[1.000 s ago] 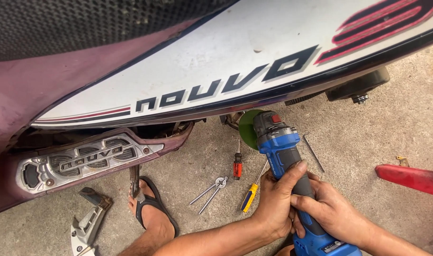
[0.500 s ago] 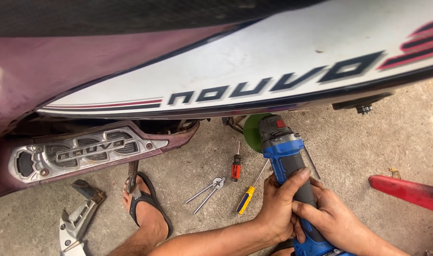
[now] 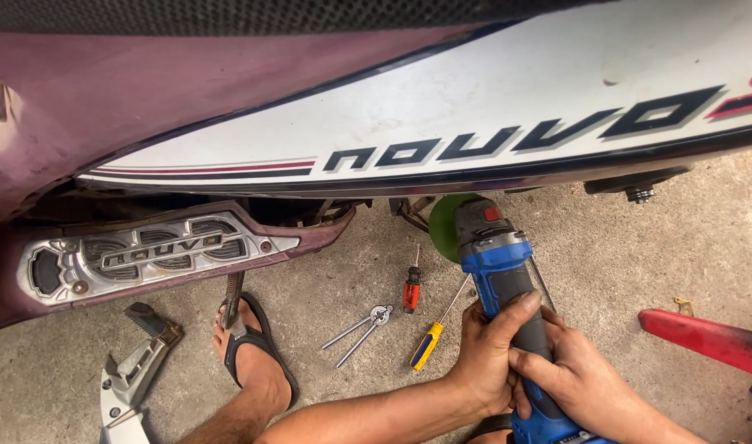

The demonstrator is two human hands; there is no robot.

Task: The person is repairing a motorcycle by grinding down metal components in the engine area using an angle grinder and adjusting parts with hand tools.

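Here a blue-and-grey grinder [image 3: 503,279] is held in both hands, nose pointed up toward the underside of the scooter [image 3: 442,107]. The left hand [image 3: 489,349] is wrapped shut around the grey grip from the left side, thumb across the top. The right hand [image 3: 577,378] is closed on the grip just below and to the right, fingers overlapping those of the left. A green disc [image 3: 443,224] is seen at the grinder's head, just under the white side panel [image 3: 491,123]; whether it touches the scooter cannot be told.

On the concrete floor [image 3: 639,263], left of the grinder, three tools are laid out: a red-handled screwdriver [image 3: 411,284], a yellow-and-blue screwdriver [image 3: 434,337] and a pair of metal pliers [image 3: 361,325], near one another but apart. A sandalled foot [image 3: 257,353] is placed further left, beside the maroon footboard with its silver plate [image 3: 158,251]. A silver footrest [image 3: 133,370] lies at lower left. A red bar [image 3: 709,337] is seen at right, well apart from the hands.
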